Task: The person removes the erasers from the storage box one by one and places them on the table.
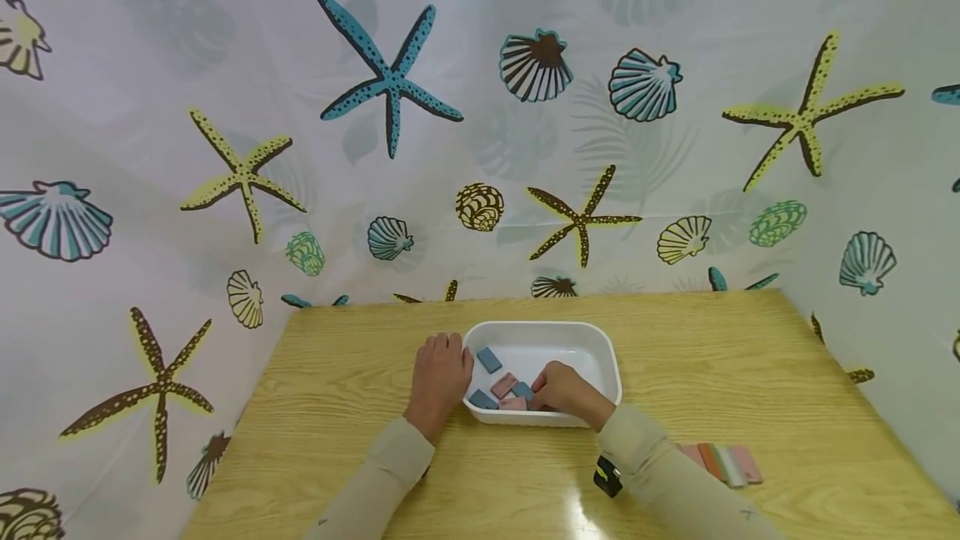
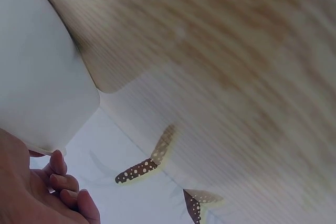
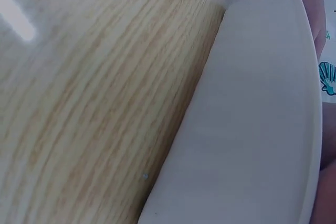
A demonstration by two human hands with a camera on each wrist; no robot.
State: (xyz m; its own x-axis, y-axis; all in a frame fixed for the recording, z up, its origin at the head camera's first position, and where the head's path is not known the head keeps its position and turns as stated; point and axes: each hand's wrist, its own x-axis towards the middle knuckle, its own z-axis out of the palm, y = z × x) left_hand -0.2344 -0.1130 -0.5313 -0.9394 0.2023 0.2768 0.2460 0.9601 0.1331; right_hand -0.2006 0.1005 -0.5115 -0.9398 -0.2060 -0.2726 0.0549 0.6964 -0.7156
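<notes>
A white plastic tub (image 1: 540,328) sits on the table with several small flat rectangular pieces inside, blue-grey and pink. My left hand (image 1: 442,369) holds the tub's left rim; its curled fingers (image 2: 64,182) show at that rim in the left wrist view. Over the near wall, my right hand (image 1: 564,390) reaches down into the tub, fingers bent beside a blue-grey piece (image 1: 522,391) and a pink piece (image 1: 512,404). Its fingertips are hidden, so I cannot tell whether they pinch one. Another pink piece (image 1: 504,385) and a blue-grey piece (image 1: 489,359) lie farther left.
On the wooden table (image 1: 345,357), right of the tub, a row of similar pieces (image 1: 723,463) in pink, orange, green and white lies partly behind my right sleeve. A black wrist device (image 1: 607,476) shows under that forearm. A curtain printed with starfish and shells (image 1: 450,148) surrounds the table.
</notes>
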